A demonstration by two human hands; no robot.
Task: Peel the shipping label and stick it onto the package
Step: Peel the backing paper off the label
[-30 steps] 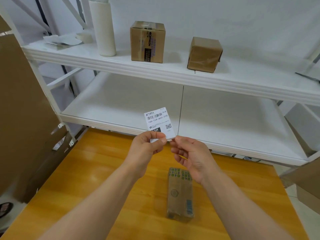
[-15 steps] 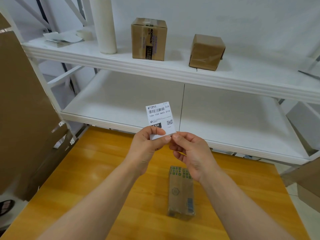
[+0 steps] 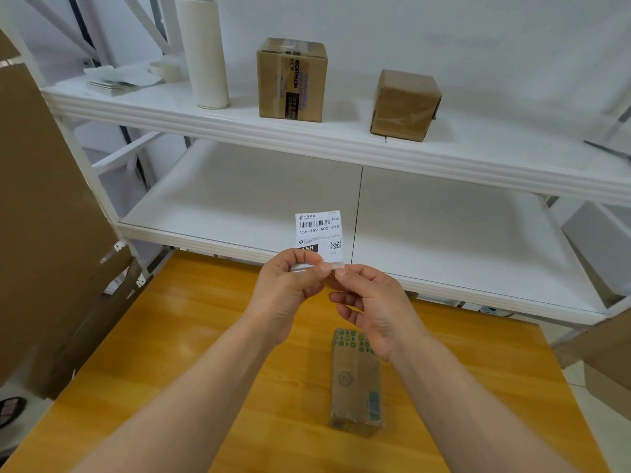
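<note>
1. Step in hand: judged to be the peel. The shipping label (image 3: 317,233) is held upright, print toward the camera, above the far edge of the wooden table (image 3: 191,336) and in front of the lower shelf (image 3: 239,206).
2. Left hand (image 3: 290,295): thumb and forefinger closed on the label's bottom edge, left of centre.
3. Right hand (image 3: 372,308): fingertips pinched at the bottom right corner, just beside the left thumb; other fingers curled loosely. A pale strip shows between the two pinches, possibly backing lifting from the sticker. Cannot tell whether separation has begun.
4. Package (image 3: 355,380): a narrow brown packet in clear wrap, lying flat on the table below the right wrist, well apart from the label and untouched.
5. Next move, as a judgement: the right fingertips need to catch one layer only and draw it away while the left pinch holds the other. Then the sticker goes down onto the packet's broad upper face.
6. Versus the earlier frames: the label stands more nearly upright, the two pinches sit closer together at the bottom edge, and the packet lies where it did.
7. Risk: the freed sticker may curl onto itself or a fingertip.
</note>
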